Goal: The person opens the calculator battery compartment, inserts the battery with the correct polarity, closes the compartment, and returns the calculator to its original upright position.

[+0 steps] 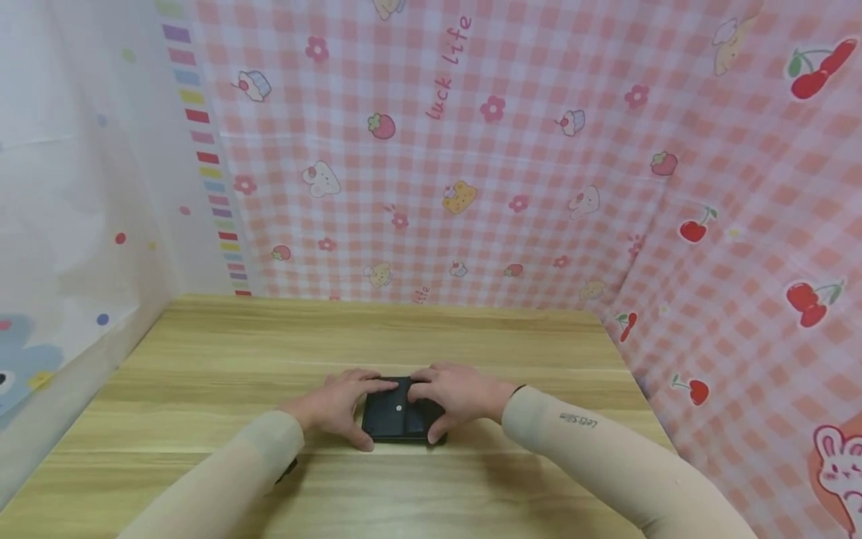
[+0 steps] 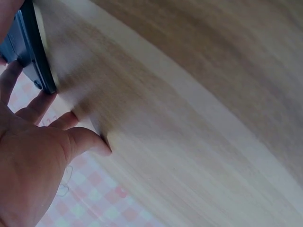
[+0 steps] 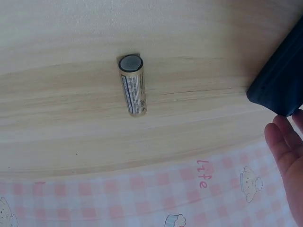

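A black wallet (image 1: 384,415) with a flap and a small pale snap button lies near the middle of the wooden table. My left hand (image 1: 340,408) holds its left side, thumb at the near corner and index finger over the far edge. In the left wrist view, other fingertips meet the wallet's edge and the little finger reaches to the table. From the right, my right hand (image 1: 461,394) grips the wallet, fingers bent over the flap near the far edge and thumb at the near right corner. The wallet's underside is hidden.
In the right wrist view, a battery-like cylinder (image 3: 135,94) with a gold, printed wrapper lies on the table (image 3: 71,123) a short way from the wallet; the head view does not show it. Pink checked cloth (image 1: 417,165) hangs behind and to the right, white cloth (image 1: 67,187) to the left.
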### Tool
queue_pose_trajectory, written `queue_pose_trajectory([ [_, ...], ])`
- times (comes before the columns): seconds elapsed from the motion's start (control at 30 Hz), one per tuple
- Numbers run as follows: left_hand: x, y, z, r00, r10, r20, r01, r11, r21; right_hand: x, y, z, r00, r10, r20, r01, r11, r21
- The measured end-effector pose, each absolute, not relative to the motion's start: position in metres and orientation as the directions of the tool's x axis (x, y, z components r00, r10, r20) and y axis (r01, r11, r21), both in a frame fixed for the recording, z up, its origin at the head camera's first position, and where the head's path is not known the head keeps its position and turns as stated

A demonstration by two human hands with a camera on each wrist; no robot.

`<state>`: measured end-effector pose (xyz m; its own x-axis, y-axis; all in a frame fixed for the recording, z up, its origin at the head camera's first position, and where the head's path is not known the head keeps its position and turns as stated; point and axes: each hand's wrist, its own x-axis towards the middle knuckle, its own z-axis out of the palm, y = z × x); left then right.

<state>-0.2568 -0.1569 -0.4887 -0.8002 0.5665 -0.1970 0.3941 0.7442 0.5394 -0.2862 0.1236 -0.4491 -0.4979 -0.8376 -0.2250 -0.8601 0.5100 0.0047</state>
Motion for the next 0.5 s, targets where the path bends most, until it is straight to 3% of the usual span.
queue_pose_trajectory([
  [0.5,-0.2566,-0.1549,-0.4886,-0.808,0.561,-0.183,0.390,0.741,0.547,-0.2886,0.1265,-0.4536,-0.501,-0.841,-0.203,-0.858,0.513,-0.009],
])
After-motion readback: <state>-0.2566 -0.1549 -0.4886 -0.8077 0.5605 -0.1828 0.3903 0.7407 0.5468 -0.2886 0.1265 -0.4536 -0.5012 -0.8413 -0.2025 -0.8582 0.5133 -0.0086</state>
